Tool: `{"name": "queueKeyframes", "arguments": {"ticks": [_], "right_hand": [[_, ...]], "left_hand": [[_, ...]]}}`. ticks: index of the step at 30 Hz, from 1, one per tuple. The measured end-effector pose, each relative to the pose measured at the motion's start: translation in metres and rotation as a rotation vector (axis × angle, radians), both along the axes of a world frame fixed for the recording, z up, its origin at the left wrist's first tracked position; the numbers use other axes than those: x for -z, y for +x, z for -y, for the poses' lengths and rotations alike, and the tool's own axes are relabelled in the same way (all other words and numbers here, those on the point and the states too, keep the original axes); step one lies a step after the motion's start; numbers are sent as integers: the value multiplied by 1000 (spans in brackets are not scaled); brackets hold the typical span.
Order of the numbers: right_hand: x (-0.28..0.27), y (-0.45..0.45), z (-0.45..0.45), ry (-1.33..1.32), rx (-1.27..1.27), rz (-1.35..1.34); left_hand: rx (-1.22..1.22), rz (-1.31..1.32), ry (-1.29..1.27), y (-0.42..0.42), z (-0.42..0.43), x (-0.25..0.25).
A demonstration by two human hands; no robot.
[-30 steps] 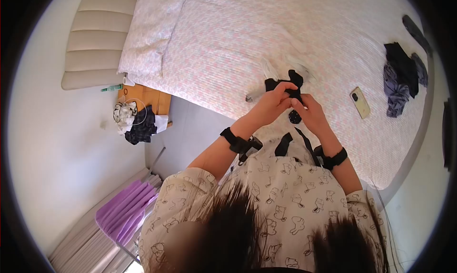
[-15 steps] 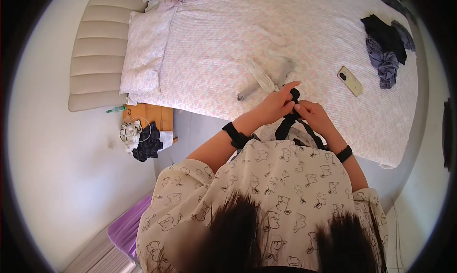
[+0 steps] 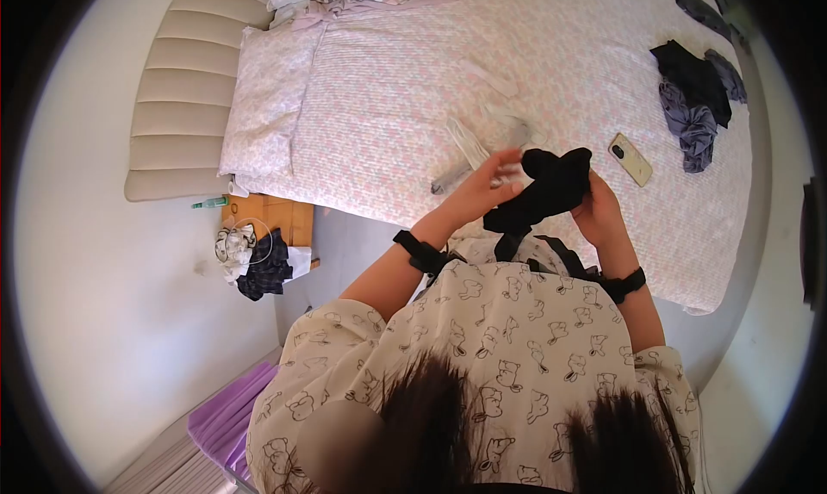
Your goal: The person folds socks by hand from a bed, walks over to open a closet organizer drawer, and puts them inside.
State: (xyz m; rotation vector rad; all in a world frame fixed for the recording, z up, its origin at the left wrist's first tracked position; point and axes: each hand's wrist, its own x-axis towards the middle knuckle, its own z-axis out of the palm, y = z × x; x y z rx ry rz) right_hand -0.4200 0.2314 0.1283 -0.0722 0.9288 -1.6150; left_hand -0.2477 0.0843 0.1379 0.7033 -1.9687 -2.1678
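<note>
Black socks hang in front of my body, over the near edge of the bed. My right hand grips them at their right side, with its fingers partly hidden behind the cloth. On the other side, my left hand has its fingers apart beside the socks; whether a fingertip touches them is hard to see. Just past my left hand, white and grey socks lie on the bed.
A phone lies on the bedspread, right of my hands. Dark clothes are heaped near the bed's right end. A pillow rests by the headboard. Clothing covers part of a wooden bedside table.
The bunched black cloth between my fingers is now spread out larger. My hands have moved apart; the left has loosened and the right has shifted rightward with the socks.
</note>
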Motion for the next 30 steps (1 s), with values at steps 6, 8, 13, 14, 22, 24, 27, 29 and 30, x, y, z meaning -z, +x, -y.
{"name": "queueKeyframes", "arguments": {"ticks": [6, 8, 13, 14, 22, 24, 27, 29, 30], "right_hand": [[-1, 0, 6, -24, 104, 4], [14, -7, 4, 21, 109, -188], [20, -31, -2, 153, 131, -218], [20, -35, 1, 366, 56, -539], [-36, 18, 19, 96, -153, -1387], [-42, 34, 25, 154, -233, -1273], [-45, 37, 28, 151, -247, -1330], [-37, 42, 31, 130, -201, -1313], [-33, 43, 32, 113, -146, -1301]], "left_hand": [[94, 113, 294, 2, 1, -13], [77, 145, 301, 3, 4, -11], [-5, -156, 663, 2, 16, 1], [-4, -157, 661, 0, 15, -5], [-16, -138, 787, -9, 19, -14], [-66, -106, 633, -15, 9, -18], [-69, -47, 193, -17, 5, -18], [-28, -54, -87, -19, 1, -18], [-32, -64, -131, -20, 2, -10]]}}
